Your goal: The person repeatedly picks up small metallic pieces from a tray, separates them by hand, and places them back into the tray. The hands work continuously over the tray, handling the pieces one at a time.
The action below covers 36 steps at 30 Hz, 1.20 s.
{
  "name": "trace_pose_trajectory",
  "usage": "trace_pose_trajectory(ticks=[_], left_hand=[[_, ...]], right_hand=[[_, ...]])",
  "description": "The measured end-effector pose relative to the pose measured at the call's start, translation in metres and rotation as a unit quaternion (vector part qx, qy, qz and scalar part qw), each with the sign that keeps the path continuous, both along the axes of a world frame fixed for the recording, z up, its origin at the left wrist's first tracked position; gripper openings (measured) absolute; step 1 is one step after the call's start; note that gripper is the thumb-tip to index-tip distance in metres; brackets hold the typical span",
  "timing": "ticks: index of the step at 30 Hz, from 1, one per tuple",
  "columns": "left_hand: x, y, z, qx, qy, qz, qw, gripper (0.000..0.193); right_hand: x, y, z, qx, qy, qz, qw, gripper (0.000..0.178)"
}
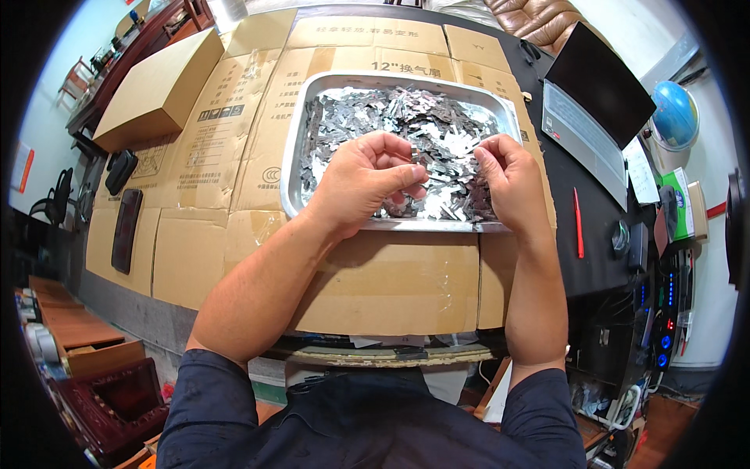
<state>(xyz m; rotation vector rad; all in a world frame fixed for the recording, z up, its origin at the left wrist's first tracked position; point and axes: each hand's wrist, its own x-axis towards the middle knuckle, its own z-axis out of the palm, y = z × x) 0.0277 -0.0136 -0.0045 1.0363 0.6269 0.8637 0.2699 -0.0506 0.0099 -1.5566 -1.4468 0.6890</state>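
Observation:
A shallow metal tray (295, 168) holds a heap of thin silvery and dark flakes or strips (437, 117). Over the left-centre of this heap is my left hand (367, 178), its fingers curled in and the thumb near the fingertips. Whatever it may hold is too small to make out. My right hand (509, 178) is above the tray's right side, with thumb and forefinger pinched together. Any piece between those fingertips does not show clearly. A gap separates the two hands, and flakes show through it.
Flattened cardboard (375, 285) lies under the tray. To the left are a cardboard box (160, 90), a phone (126, 230) and a small black case (120, 172). An open laptop (582, 137), a red pen (578, 223) and a globe (675, 116) are on the right.

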Motion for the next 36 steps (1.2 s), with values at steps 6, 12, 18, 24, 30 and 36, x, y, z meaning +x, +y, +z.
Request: trace_pose_trajectory(ticks=[6, 12, 18, 24, 30, 36], left_hand=[[0.001, -0.003, 0.001, 0.016, 0.018, 0.016, 1.000, 0.021], [0.003, -0.002, -0.002, 0.045, 0.041, 0.020, 0.998, 0.020], [0.007, -0.006, -0.004, 0.071, 0.007, 0.035, 0.997, 0.021], [0.007, -0.008, -0.002, 0.066, -0.027, 0.038, 0.997, 0.022], [0.008, -0.009, -0.001, 0.069, -0.058, 0.038, 0.995, 0.023], [0.006, -0.010, 0.002, 0.047, -0.050, 0.038, 0.997, 0.022]], right_hand=[[-0.016, 0.001, -0.008, -0.002, 0.167, 0.074, 0.983, 0.011], [-0.021, -0.005, -0.002, -0.019, 0.352, 0.109, 0.930, 0.008], [-0.034, -0.008, -0.006, -0.054, 0.380, 0.130, 0.914, 0.009], [-0.032, -0.009, -0.005, -0.048, 0.362, 0.140, 0.920, 0.010], [-0.034, -0.010, -0.006, -0.056, 0.346, 0.166, 0.922, 0.013], [-0.035, -0.013, -0.005, -0.068, 0.307, 0.199, 0.928, 0.014]])
